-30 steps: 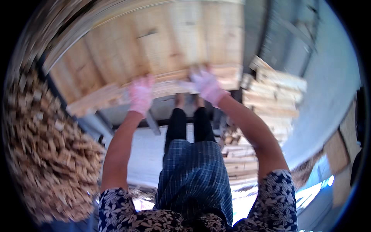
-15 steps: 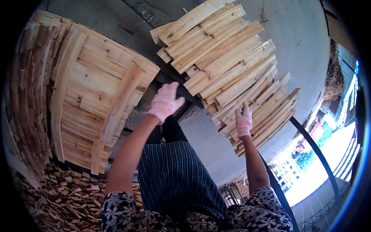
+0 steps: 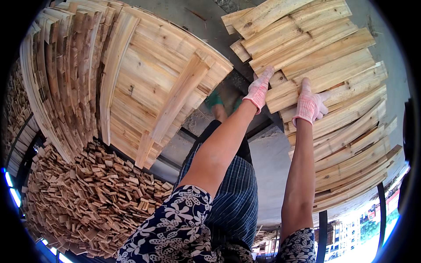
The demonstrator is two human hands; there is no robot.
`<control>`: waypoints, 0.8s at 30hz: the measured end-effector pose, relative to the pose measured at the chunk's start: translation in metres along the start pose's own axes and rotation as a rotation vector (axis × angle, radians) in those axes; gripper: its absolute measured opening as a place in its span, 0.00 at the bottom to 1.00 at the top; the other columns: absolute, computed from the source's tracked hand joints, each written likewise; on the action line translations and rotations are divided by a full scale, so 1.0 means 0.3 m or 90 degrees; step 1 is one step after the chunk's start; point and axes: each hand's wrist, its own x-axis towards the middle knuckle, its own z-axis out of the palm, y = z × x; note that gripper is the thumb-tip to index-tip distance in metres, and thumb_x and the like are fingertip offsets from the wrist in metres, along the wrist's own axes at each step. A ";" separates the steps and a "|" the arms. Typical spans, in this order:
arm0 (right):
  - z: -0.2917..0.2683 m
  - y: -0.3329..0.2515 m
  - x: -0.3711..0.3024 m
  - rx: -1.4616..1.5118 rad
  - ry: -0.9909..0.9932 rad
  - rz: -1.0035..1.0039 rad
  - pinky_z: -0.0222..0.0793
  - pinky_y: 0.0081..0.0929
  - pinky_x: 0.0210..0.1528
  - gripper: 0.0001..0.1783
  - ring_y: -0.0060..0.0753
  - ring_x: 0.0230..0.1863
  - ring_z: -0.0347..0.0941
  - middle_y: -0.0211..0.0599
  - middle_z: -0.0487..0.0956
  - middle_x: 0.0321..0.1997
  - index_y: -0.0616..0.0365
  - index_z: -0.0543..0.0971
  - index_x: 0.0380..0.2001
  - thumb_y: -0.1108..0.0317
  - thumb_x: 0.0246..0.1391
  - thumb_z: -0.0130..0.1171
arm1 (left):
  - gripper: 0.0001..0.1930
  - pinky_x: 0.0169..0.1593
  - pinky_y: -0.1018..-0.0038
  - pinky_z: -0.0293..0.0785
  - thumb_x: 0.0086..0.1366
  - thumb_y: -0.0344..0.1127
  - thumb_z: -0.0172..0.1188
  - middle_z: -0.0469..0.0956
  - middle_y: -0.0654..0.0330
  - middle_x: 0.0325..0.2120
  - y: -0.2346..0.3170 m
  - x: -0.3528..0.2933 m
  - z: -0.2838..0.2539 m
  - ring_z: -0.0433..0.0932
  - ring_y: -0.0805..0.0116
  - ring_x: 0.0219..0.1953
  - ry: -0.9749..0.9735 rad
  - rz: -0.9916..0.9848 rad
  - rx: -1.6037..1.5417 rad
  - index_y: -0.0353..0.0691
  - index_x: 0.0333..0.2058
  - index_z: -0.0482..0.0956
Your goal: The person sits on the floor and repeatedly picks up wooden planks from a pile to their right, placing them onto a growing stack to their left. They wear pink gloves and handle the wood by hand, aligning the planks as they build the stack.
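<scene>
Two gloved hands outstretched – left hand (image 3: 258,90) and right hand (image 3: 310,105), fingers flat and together on a fanned stack of planks (image 3: 333,87) on the floor, one slatted wooden panel (image 3: 158,87) leaning left, countless offcut blocks (image 3: 87,197) heaped below

Both gloved hands rest on the loose plank pile (image 3: 324,87), right of the pallet (image 3: 149,87)
</scene>
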 end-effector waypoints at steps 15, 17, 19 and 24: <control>-0.317 0.432 0.275 0.842 -0.601 -0.015 0.75 0.46 0.63 0.36 0.42 0.61 0.75 0.44 0.77 0.60 0.55 0.69 0.65 0.45 0.63 0.63 | 0.34 0.56 0.71 0.79 0.62 0.26 0.72 0.77 0.52 0.51 -0.104 -0.539 0.464 0.80 0.65 0.50 0.150 0.111 -0.173 0.33 0.61 0.59; -0.288 0.479 0.335 0.833 -0.638 -0.042 0.76 0.46 0.61 0.38 0.44 0.60 0.75 0.46 0.77 0.58 0.57 0.69 0.65 0.41 0.64 0.60 | 0.32 0.59 0.70 0.79 0.64 0.24 0.68 0.77 0.53 0.53 -0.048 -0.631 0.557 0.79 0.65 0.53 0.171 0.122 -0.061 0.33 0.62 0.59; -0.285 0.455 0.316 0.833 -0.627 -0.053 0.78 0.44 0.60 0.40 0.44 0.57 0.77 0.47 0.79 0.55 0.61 0.68 0.65 0.41 0.64 0.60 | 0.33 0.60 0.70 0.78 0.64 0.22 0.68 0.77 0.54 0.53 -0.051 -0.662 0.581 0.79 0.65 0.54 0.162 0.121 0.007 0.35 0.62 0.58; -0.169 0.491 0.338 0.888 -0.544 -0.070 0.74 0.40 0.63 0.43 0.44 0.58 0.76 0.46 0.77 0.61 0.62 0.67 0.67 0.41 0.61 0.63 | 0.30 0.57 0.71 0.79 0.63 0.23 0.70 0.79 0.52 0.53 -0.176 -0.606 0.456 0.81 0.66 0.52 0.016 0.251 0.052 0.33 0.61 0.65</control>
